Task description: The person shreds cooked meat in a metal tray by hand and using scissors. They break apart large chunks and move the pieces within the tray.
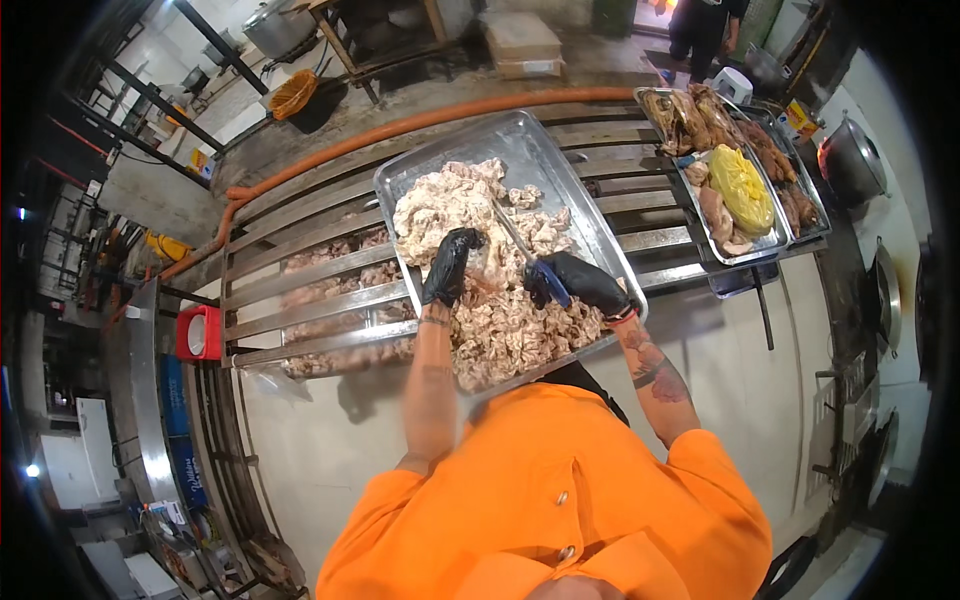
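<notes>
A large metal tray (540,157) lies on a slatted metal rack in front of me. In its far left part is a large pale mass of meat (442,199), and small cut pieces (510,330) are heaped in its near part. My left hand (450,266), in a black glove, grips the near edge of the large mass. My right hand (574,281), also black-gloved, is closed around the blue handles of a pair of scissors (514,229). Their long metal blades point up and left across the meat, to the right of my left hand. Where the blade tips end is hard to tell.
The slatted rack (637,200) runs across in front, with more meat (337,292) beneath its left part. At right stand metal trays (780,225) with meat and a yellow plastic bag (741,191). An orange pipe (420,120) passes behind the rack. A person (701,37) stands beyond.
</notes>
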`<move>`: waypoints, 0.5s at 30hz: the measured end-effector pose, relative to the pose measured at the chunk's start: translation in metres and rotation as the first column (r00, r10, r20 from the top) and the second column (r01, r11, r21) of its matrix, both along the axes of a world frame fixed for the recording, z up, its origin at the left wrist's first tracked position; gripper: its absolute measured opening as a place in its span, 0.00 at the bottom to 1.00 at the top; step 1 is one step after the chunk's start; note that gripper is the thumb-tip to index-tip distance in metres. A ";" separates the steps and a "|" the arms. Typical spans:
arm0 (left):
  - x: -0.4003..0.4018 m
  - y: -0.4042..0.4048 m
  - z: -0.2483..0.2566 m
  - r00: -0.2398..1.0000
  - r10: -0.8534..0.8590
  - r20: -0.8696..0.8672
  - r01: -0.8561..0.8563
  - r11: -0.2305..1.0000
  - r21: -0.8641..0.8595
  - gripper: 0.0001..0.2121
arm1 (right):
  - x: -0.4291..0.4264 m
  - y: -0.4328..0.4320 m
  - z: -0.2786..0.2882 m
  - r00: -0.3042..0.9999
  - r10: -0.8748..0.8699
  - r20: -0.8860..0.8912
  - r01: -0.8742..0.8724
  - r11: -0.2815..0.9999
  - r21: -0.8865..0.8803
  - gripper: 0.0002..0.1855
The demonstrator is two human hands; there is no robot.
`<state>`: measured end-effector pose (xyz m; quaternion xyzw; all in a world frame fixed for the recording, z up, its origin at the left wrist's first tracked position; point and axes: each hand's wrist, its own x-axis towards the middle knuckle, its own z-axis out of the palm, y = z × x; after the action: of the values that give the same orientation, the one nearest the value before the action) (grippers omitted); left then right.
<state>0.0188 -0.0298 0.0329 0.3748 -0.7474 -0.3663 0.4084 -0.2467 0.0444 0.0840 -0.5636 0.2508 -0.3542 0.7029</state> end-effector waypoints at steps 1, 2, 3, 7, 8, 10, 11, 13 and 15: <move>-0.005 0.003 0.002 0.999 0.018 -0.027 -0.018 1.000 0.011 0.15 | -0.006 0.004 -0.003 0.990 -0.017 -0.142 0.003 0.995 -0.098 0.24; -0.011 0.010 0.015 0.998 0.049 -0.033 -0.046 0.995 0.087 0.15 | -0.008 0.009 -0.002 0.960 -0.043 -0.278 -0.012 0.981 -0.195 0.24; -0.014 0.009 0.012 0.998 0.019 -0.057 -0.015 0.997 0.082 0.15 | -0.011 0.012 -0.001 0.910 -0.082 -0.405 -0.041 0.957 -0.286 0.25; -0.013 0.009 0.004 0.994 -0.105 0.037 0.111 0.974 -0.198 0.15 | -0.002 0.018 0.013 0.871 -0.060 -0.488 -0.026 0.986 -0.167 0.24; -0.013 0.009 0.003 0.991 -0.116 0.060 0.127 0.964 -0.233 0.15 | 0.001 0.025 0.014 0.875 -0.136 -0.465 0.032 0.974 -0.224 0.24; -0.018 0.010 0.007 0.991 -0.137 0.008 0.137 0.984 -0.113 0.14 | 0.001 0.025 0.001 0.917 -0.217 -0.335 0.008 0.849 -0.528 0.18; -0.022 0.010 0.011 0.989 -0.135 0.064 0.145 0.969 -0.198 0.14 | 0.001 0.024 -0.015 0.933 -0.242 -0.265 0.008 0.752 -0.659 0.16; -0.017 0.009 0.019 0.981 -0.082 0.177 0.143 0.920 -0.365 0.13 | 0.017 0.029 -0.024 0.924 -0.259 -0.282 0.184 0.946 -0.267 0.16; -0.016 0.013 0.017 0.991 -0.130 0.011 0.129 0.991 0.017 0.12 | 0.013 0.033 -0.002 0.929 -0.074 -0.363 0.160 0.964 0.213 0.16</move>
<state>0.0027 -0.0170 0.0502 0.3310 -0.7696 -0.3958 0.3762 -0.2333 0.0773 0.0815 -0.5131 0.4468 -0.2566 0.6865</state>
